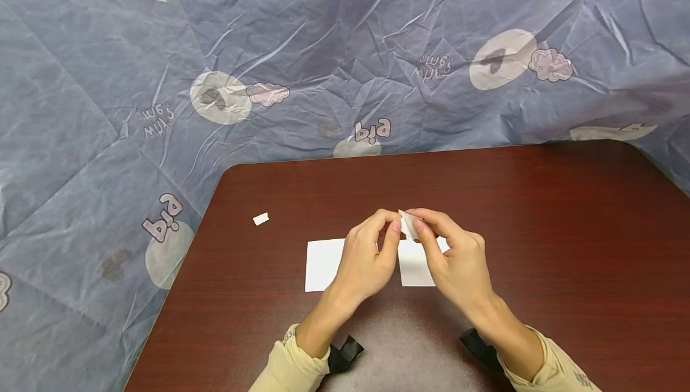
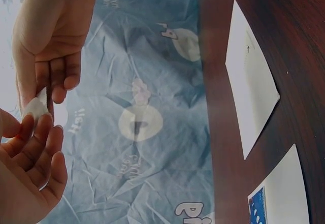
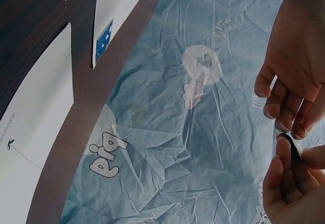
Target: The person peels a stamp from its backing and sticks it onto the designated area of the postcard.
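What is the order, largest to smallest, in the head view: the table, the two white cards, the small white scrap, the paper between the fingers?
1. Table
2. Left card and right card: alike and partly hidden, so unranked
3. Held paper, judging its visible part
4. Scrap

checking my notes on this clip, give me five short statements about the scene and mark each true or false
1. The left hand and right hand both hold a small white piece. True.
2. The left sheet and right sheet are stacked. False; they lie side by side, apart.
3. A white scrap lies on the table, to the left of both sheets. True.
4. The table is pale green. False; it is dark reddish brown.
5. One sheet bears a blue patch. True.
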Demonstrator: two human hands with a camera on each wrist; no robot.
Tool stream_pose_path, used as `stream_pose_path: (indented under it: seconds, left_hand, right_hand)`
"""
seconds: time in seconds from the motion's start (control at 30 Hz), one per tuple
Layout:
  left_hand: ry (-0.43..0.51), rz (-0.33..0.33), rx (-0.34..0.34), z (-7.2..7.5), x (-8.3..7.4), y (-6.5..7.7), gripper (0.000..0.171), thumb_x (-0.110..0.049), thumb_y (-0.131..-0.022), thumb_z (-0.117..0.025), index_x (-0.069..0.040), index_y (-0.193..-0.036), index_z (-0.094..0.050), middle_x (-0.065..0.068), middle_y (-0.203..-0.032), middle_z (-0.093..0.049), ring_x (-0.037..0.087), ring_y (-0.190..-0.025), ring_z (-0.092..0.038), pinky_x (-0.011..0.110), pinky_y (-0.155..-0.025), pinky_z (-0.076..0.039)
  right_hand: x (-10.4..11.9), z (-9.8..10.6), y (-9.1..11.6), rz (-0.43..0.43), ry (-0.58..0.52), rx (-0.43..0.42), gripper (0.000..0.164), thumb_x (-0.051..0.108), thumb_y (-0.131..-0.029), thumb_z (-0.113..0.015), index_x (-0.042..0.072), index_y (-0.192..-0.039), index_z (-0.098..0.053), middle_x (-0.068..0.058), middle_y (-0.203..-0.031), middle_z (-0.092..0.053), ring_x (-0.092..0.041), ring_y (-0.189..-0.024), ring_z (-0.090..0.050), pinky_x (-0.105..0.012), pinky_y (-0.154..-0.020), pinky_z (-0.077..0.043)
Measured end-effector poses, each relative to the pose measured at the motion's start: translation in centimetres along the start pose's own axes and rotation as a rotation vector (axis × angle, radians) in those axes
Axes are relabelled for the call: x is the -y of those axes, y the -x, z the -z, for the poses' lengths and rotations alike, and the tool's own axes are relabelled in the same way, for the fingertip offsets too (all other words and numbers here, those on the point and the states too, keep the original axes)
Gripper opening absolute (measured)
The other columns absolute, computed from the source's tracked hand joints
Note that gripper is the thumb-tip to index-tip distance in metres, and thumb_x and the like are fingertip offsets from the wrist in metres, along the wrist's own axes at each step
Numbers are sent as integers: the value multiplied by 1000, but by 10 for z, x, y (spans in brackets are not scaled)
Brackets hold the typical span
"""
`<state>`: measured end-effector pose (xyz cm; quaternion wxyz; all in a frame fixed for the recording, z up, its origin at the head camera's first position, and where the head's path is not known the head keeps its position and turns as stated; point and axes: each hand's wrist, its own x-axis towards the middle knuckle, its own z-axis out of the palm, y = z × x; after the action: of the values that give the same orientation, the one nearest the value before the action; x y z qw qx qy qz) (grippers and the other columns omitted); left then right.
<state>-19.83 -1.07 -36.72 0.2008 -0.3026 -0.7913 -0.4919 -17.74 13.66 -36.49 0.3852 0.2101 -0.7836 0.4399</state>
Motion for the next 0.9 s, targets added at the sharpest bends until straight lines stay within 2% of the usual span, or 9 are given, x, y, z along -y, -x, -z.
stream_pose_path:
  seconds: [0.2, 0.7, 0.9]
  left_hand:
    - [8, 7, 3, 0, 0, -1, 16, -11, -97, -47, -5, -93, -62, 1, -76, -63, 9, -59, -49, 19, -51, -38]
    - [12, 4, 10, 1, 0, -1, 15, -10, -97, -47, -6, -92, -61, 0, -76, -63, 7, -58, -49, 19, -51, -38]
    - [18, 7, 23, 1, 0, -1, 15, -9, -97, -47, -6, -92, -60, 4, -79, -65, 7, -65, -57, 19, -55, -43]
  right_hand:
    - [0, 0, 0, -9, -10, 2, 31, -18, -76, -68, 2, -100, -70, -2, -75, -69, -13, -61, -62, -17, -59, -46]
    - [-1, 1, 0, -33, -22, 5, 29, -16, -78, -67, 2, -101, -70, -6, -82, -72, -13, -61, -65, -17, -60, -48]
    - [0, 0, 0, -41, -30, 6, 29, -16, -79, -67, 2, -101, -70, -6, -82, -72, -13, -61, -65, -16, -61, -49]
